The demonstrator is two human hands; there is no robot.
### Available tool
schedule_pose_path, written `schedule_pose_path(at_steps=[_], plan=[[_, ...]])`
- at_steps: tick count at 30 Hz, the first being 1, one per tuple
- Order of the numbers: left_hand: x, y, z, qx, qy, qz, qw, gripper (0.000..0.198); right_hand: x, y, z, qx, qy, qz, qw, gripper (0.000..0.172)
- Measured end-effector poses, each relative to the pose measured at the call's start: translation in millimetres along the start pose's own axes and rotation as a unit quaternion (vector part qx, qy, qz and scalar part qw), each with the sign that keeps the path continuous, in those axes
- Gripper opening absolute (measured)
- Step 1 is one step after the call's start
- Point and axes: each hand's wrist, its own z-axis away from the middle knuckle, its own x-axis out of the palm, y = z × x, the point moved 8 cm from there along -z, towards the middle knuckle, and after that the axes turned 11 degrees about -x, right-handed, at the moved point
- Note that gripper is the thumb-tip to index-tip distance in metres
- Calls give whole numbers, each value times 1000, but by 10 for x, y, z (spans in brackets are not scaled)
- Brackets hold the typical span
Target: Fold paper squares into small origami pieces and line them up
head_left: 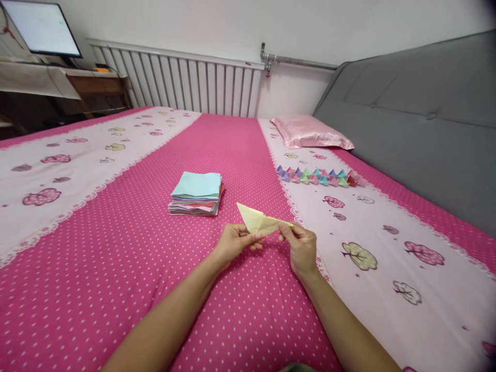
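Between my two hands, just above the pink dotted bedspread (248, 310), is a folded piece of yellow paper (253, 219). Its left part stands up as a pointed triangle, and its right part is a narrow flap. My left hand (236, 242) pinches the lower edge near the middle, thumb in front. My right hand (302, 248) grips the right tip between thumb and fingers. Beyond my left hand lies a stack of coloured paper squares (197, 192), light blue on top. Farther right, several small folded paper pieces (313, 177) in mixed colours stand in rows.
A shiny pink pillow (310, 132) lies at the far right, against the grey padded headboard (418, 119). Behind the bed are a white radiator (186, 77) and a pipe with a red valve. A desk with a monitor (41, 28) stands at the far left.
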Motion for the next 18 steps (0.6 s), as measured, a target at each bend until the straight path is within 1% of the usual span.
schedule_pose_path(at_steps=[3,6,9,11,13,16,18], plan=[[-26,9,-9,10,5,31,999,31,19,-22,-2,-5,-10,-26,1000,26],[-78,47,-26,41,10,78,996,28,70,-111,-2,-37,-43,-39,998,30],[-113,83,-38,65,6,114,991,25,134,-181,17,-57,-91,-32,994,24],[-123,89,-45,64,2,140,988,23,167,-198,34,-64,-118,-24,991,20],[-117,85,-49,53,-6,164,985,23,187,-198,48,-71,-133,-31,988,20],[-77,93,-45,43,-30,182,982,23,206,-151,60,-58,-140,-75,986,27],[-42,101,-36,43,-50,183,981,22,199,-95,59,-32,-125,-102,986,24]])
